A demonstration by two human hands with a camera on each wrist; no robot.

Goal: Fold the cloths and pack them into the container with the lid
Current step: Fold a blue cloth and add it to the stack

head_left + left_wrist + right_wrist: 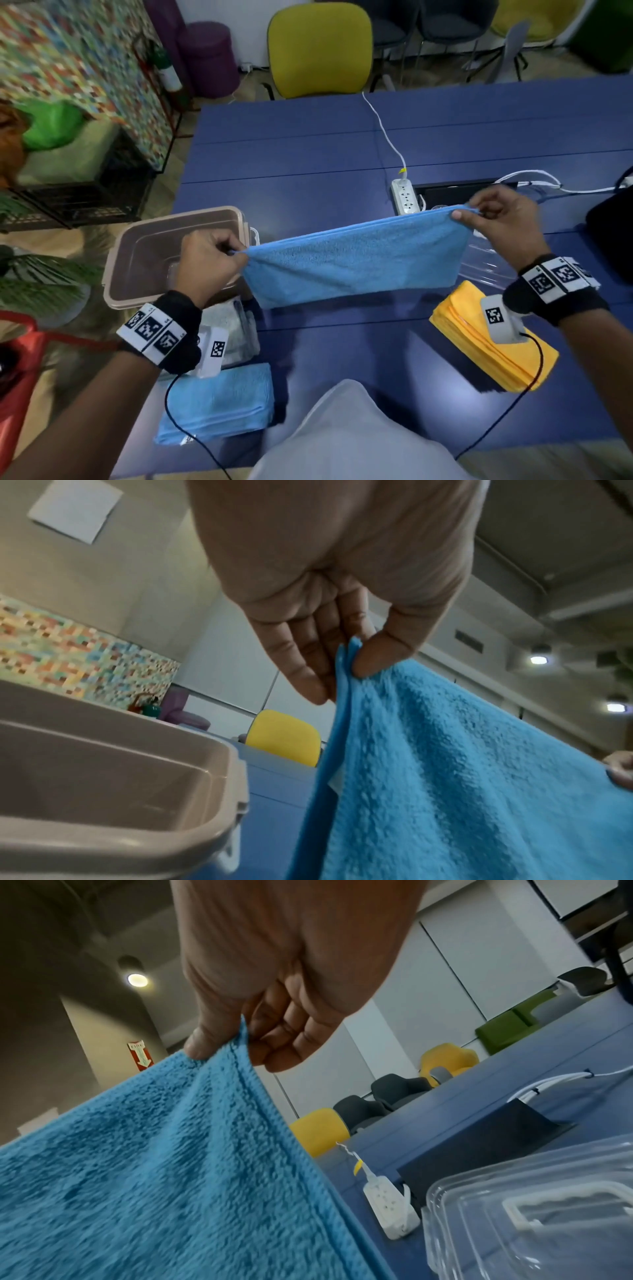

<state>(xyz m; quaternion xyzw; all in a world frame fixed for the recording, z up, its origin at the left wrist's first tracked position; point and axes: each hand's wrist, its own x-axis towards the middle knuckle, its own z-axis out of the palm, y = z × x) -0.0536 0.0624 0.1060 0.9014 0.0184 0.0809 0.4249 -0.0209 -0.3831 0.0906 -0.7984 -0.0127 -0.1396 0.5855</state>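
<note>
A blue cloth (356, 260) hangs doubled over, stretched in the air above the blue table (291, 157). My left hand (236, 251) pinches its left top corner between thumb and fingers (346, 669). My right hand (469, 214) pinches the right top corner (222, 1047). The beige open container (144, 240) stands just left of and behind my left hand, its rim (137, 750) close by. A clear lid (486, 260) lies on the table under my right hand and shows as lid (534, 1204) in the right wrist view.
A folded blue cloth (219, 401) and a grey cloth (236, 329) lie at the near left. A folded yellow cloth (493, 339) lies near right. A white power strip (406, 197) with cables sits mid-table beside a black recess (452, 190). A yellow chair (318, 48) stands beyond.
</note>
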